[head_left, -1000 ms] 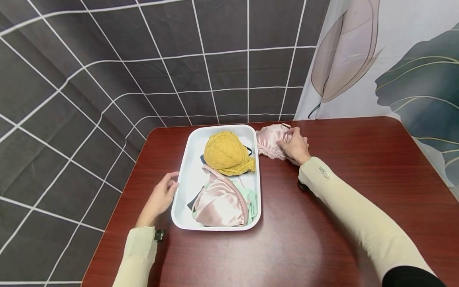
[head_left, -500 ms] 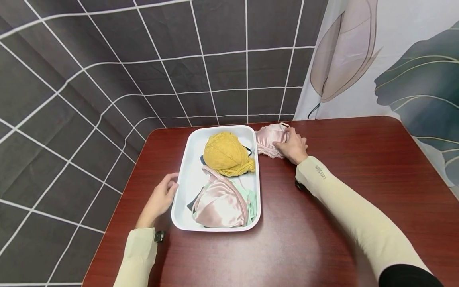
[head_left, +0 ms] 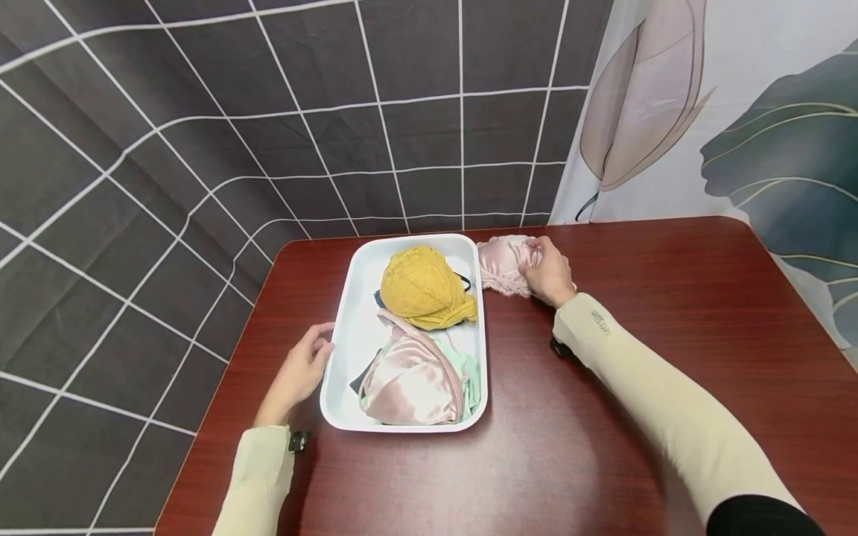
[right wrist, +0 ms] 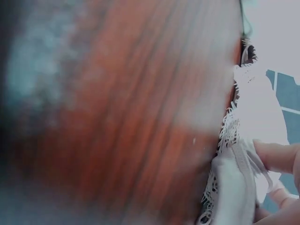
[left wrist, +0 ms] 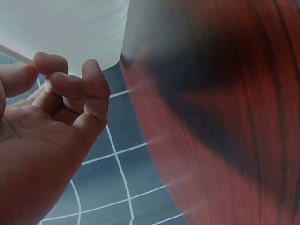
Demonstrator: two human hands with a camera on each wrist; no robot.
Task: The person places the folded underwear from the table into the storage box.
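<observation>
In the head view a pink satin bra (head_left: pixel 506 262) with lace trim lies beside the white tray's (head_left: pixel 343 313) far right corner. My right hand (head_left: pixel 551 277) pinches its right end between thumb and fingers. The right wrist view shows the fingers (right wrist: pixel 276 157) on the folded fabric and the lace edging (right wrist: pixel 229 124). My left hand (head_left: pixel 304 365) touches the tray's left rim with its fingertips, the fingers loosely bent. Inside the tray, a yellow bra (head_left: pixel 425 283) sits at the far end and another pink satin bra (head_left: pixel 412 380) at the near end.
Mint green fabric (head_left: pixel 471 380) shows beneath the near pink bra, and dark blue fabric (head_left: pixel 378 298) beside the yellow one. The tray stands on a reddish-brown wooden table (head_left: pixel 637 350). Behind it hangs a dark grid-patterned curtain (head_left: pixel 422 134), with a leaf-printed cloth (head_left: pixel 643 97) to the right.
A small strap loop at the top of the pink bra beside the tray has dropped from sight. My right hand's fingers have shifted slightly on that bra. My left hand and the tray stay put.
</observation>
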